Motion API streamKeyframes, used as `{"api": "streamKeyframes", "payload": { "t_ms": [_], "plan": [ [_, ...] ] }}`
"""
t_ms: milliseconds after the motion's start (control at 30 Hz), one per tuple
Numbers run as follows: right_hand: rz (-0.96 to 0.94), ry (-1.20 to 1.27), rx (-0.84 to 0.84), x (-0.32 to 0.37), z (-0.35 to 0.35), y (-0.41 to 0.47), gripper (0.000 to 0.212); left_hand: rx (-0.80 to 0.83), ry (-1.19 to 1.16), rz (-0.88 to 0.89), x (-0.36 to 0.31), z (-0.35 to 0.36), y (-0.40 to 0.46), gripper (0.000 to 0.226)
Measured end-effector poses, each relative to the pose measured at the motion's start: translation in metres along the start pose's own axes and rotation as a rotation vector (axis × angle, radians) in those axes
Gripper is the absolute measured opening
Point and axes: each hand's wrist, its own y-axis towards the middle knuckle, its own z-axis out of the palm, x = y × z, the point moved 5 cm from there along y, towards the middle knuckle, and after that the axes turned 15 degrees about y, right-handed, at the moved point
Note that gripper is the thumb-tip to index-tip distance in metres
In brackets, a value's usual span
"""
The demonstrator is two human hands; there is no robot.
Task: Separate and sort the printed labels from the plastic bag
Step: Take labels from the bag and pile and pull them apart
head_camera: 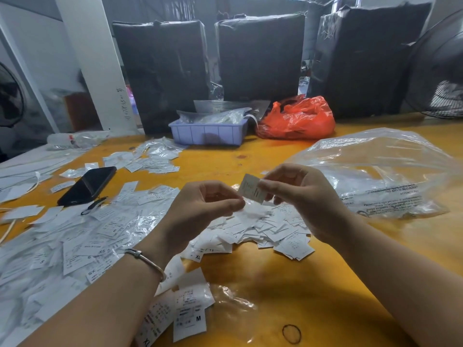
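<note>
While both hands hover above the yellow table (263, 279), the lavender plastic bin (208, 132) at its far edge holds clear packets of white labels, and just right of the bin sits a crumpled orange plastic bag (298, 118) whose contents cannot be seen. Nearer than the bin and to its right, a large clear plastic bag (380, 171) with printed warning text lies slack on the table; what is inside it cannot be made out. The right hand (300, 196) pinches a small white printed label (251, 189) between thumb and fingertips, the other fingers loosely curled. The left hand (200, 209), a metal bangle (146, 261) on its wrist, has its fingertips pressed together just beside that label's lower corner; whether they grip anything cannot be told. Below the hands spreads a loose pile of labels (265, 229), with more labels and clear sleeves nearer than the bin on its left, around a black phone (87, 185)
</note>
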Motion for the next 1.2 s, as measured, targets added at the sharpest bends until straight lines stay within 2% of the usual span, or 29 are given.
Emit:
{"api": "streamKeyframes", "payload": {
  "t_ms": [100, 233, 333, 400, 533, 600, 800, 900, 1033, 1200],
  "plan": [
    [0.061, 0.208, -0.047, -0.004, -0.008, 0.003, 0.019, -0.109, -0.015, -0.003, 0.001, -0.005, 0.000, 0.016],
    [0.081, 0.268, -0.074, -0.007, -0.011, 0.005, 0.036, -0.211, -0.061, 0.044, -0.003, -0.011, 0.000, 0.054],
    [0.075, 0.257, -0.057, -0.006, -0.010, 0.005, 0.051, -0.205, -0.024, 0.052, -0.001, -0.011, 0.001, 0.071],
    [0.068, 0.253, -0.047, -0.006, -0.010, 0.005, 0.052, -0.173, -0.037, 0.030, 0.001, -0.009, 0.000, 0.067],
    [0.041, 0.199, -0.040, -0.005, -0.011, 0.005, 0.044, -0.119, -0.051, 0.005, 0.001, -0.004, 0.000, 0.035],
    [0.041, 0.143, -0.039, -0.005, -0.010, 0.005, 0.038, -0.112, -0.041, 0.013, 0.001, -0.003, 0.001, 0.028],
    [0.017, 0.133, -0.107, -0.005, -0.016, 0.005, 0.031, -0.096, -0.044, 0.034, 0.002, -0.001, 0.001, 0.023],
    [0.065, 0.266, -0.145, -0.007, -0.022, 0.007, 0.028, -0.086, -0.016, 0.066, 0.000, -0.001, 0.001, 0.020],
    [0.122, 0.463, -0.150, -0.009, -0.025, 0.010, 0.033, -0.054, -0.017, 0.093, -0.004, 0.001, -0.001, 0.026],
    [0.155, 0.466, -0.128, -0.010, -0.023, 0.011, 0.034, -0.030, -0.046, 0.102, -0.007, 0.003, -0.003, 0.029]
  ]
}}
